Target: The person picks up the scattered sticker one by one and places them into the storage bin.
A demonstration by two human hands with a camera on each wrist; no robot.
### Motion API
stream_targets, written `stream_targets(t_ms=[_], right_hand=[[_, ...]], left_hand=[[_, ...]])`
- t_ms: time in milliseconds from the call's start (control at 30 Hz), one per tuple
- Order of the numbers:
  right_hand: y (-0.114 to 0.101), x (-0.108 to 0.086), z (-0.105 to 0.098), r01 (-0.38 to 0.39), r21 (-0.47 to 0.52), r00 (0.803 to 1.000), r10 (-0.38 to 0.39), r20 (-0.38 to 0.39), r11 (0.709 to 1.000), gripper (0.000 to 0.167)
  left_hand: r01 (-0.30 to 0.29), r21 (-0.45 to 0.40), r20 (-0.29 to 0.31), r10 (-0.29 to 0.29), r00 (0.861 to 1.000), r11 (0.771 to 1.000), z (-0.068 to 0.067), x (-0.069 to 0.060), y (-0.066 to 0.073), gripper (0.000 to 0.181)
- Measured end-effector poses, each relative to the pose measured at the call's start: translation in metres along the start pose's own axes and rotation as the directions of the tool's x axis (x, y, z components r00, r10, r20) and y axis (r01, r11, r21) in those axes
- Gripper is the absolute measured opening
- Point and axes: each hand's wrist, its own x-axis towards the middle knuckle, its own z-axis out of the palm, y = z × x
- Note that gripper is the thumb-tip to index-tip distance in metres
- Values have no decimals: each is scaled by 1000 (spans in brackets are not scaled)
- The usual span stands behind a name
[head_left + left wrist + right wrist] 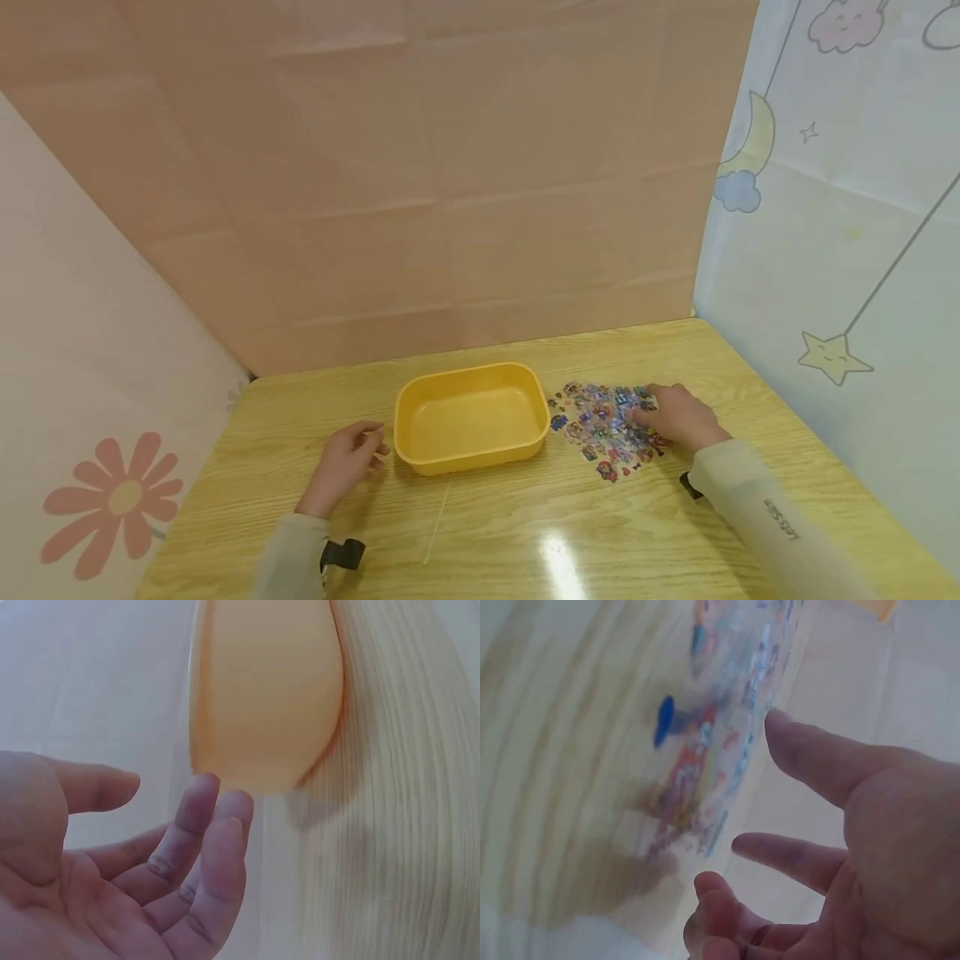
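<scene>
A yellow rectangular tub [471,458] stands on the table, its inside bare. My left hand [347,468] is just left of it, fingers loosely bent and holding nothing; in the left wrist view the fingertips [206,799] lie close to the tub's end [270,697], and contact cannot be told. Right of the tub lies a spread of small, shiny, colourful sticker-like pieces [607,429]. My right hand [684,417] is over its right edge. In the right wrist view, that hand [855,847] has thumb and fingers apart beside the pieces [735,697], with nothing between them.
The wood-grain table [495,533] extends in front of the tub. A pinkish-brown cloth [420,183] hangs behind it. Pale patterned sheets stand at the left [97,350] and right [885,275]. A thin pale strand [437,521] lies in front of the tub.
</scene>
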Motion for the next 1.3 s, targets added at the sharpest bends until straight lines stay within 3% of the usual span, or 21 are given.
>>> stream_targets(t_ms=[167,333,833,1167,1300], right_hand=[[-1,4,5,14,-20,1000,-14,13,1000,75],[-3,4,4,4,-52,1000,-4,5,999,70],[-7,1,8,16,-78,999,-19,-41,997,60],[-12,-4,6,-51,-67,996,45,-82,996,62],[-15,-11,1,-56,-63,997,53,-52,996,64]], left_hand=[[31,-65,27,-29,999,997,10,6,3,39],[42,-73,51,-38,998,996,14,9,2,40],[51,-75,103,-44,994,996,14,12,-4,53],[51,-72,117,-43,992,996,15,8,-6,52],[52,-82,114,-42,993,995,16,8,-6,52]])
